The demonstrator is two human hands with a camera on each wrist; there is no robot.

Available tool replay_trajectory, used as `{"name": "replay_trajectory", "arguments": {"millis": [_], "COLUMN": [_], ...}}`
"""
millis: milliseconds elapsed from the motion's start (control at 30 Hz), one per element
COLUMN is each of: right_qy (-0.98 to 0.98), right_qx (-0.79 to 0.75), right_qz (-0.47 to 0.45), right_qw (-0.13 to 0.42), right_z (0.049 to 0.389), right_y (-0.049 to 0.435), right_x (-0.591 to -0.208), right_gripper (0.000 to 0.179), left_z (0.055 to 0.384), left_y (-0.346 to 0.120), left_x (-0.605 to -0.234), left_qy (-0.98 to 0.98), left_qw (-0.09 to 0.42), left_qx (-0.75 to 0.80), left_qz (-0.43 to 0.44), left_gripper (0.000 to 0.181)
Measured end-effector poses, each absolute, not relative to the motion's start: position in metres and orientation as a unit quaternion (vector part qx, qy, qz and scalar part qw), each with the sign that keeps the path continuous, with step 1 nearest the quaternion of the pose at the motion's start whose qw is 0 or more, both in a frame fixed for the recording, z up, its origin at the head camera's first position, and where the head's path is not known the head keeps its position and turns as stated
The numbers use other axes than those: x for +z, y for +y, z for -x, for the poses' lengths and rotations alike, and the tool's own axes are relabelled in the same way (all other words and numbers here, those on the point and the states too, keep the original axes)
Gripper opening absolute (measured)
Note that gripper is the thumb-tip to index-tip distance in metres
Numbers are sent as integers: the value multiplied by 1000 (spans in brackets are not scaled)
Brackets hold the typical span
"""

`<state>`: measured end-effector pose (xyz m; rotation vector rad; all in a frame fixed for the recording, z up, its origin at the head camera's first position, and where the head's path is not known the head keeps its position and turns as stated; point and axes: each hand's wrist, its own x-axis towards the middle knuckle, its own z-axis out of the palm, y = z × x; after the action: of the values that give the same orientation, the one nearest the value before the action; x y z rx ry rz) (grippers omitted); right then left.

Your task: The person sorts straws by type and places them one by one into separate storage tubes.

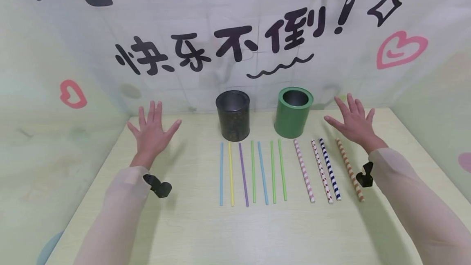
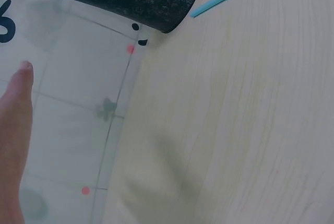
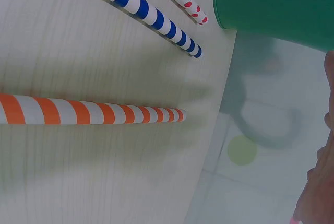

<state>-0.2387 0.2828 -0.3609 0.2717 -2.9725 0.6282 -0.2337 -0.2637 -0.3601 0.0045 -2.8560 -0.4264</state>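
Note:
My left hand is held over the table's left side with its fingers spread and nothing in it. On the right, my right hand is spread too, near the far end of an orange-striped paper straw. Between the hands lie several thin plain straws, among them a blue one, a yellow one and a purple one. Right of these are a pink-striped straw, a red-dotted straw and a navy-striped straw. Behind the straws stand a black cylindrical container and a green one.
A pale wooden table carries everything. Behind it rises a white backdrop with large black lettering and pink hearts, and similar sheets enclose the left and right sides. Each wrist bears a small black camera mount.

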Motion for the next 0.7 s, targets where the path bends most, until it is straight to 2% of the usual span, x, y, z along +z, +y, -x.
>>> {"name": "replay_trajectory", "arguments": {"millis": [300,433,567,700], "right_qy": [-973,-971,-959,-933], "right_qx": [210,216,262,343], "right_qz": [-84,-85,-89,-91], "right_qw": [45,55,68,54], "right_z": [237,232,222,208], "right_y": [287,285,271,241], "right_x": [-361,-363,-363,-366], "right_gripper": [79,78,68,47], "left_z": [232,233,235,243], "left_y": [-262,-258,-242,-215], "left_x": [-358,-358,-354,-341], "left_qy": [-981,-976,-956,-915], "left_qw": [108,118,153,172], "left_qx": [-161,-180,-247,-357], "left_qz": [10,20,48,71], "left_gripper": [90,86,69,46]}}
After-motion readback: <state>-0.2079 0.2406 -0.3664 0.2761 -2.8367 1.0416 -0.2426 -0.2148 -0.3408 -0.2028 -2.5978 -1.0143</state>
